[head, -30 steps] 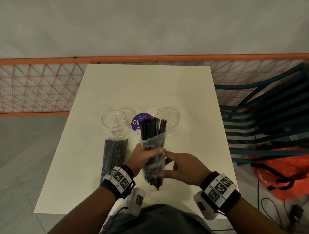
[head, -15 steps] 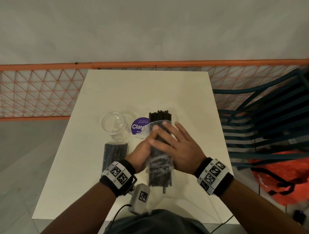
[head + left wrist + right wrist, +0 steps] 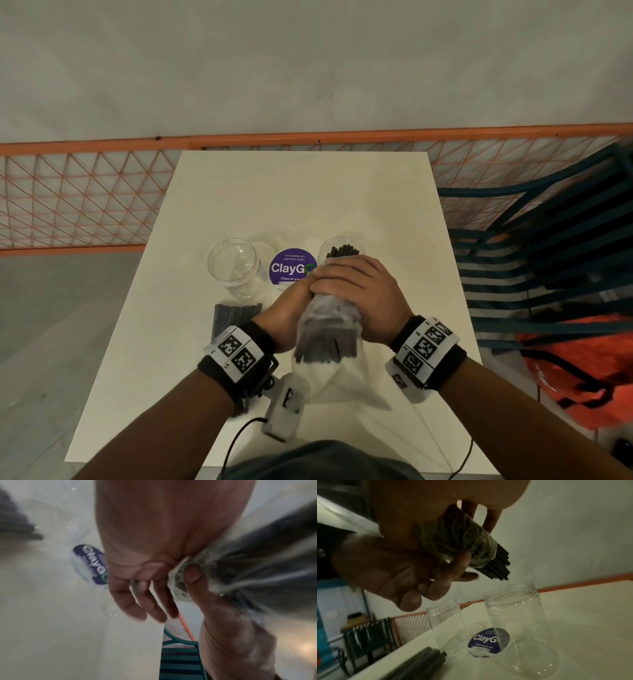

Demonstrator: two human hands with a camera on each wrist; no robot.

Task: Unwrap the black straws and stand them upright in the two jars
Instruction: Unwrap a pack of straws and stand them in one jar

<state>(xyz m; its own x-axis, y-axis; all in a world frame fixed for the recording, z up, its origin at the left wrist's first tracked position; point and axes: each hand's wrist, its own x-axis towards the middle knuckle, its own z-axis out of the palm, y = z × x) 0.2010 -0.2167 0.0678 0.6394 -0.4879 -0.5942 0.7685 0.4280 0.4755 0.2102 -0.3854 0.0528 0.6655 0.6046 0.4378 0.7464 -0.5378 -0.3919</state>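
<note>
Both hands grip the wrapped straw bundle [image 3: 327, 325] above the right jar [image 3: 518, 622]: left hand [image 3: 291, 308] fingers pinching the plastic wrapper [image 3: 179, 585], right hand [image 3: 356, 291] fingers curled around it. Best practice: centre exposed tips over the mouth, then strip the wrapper backward.

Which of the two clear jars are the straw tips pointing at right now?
The right jar, to the right of the purple sticker. The bundle of straws, gripped by both hands, has its bare ends just above that rim. The left jar stands apart.
</note>
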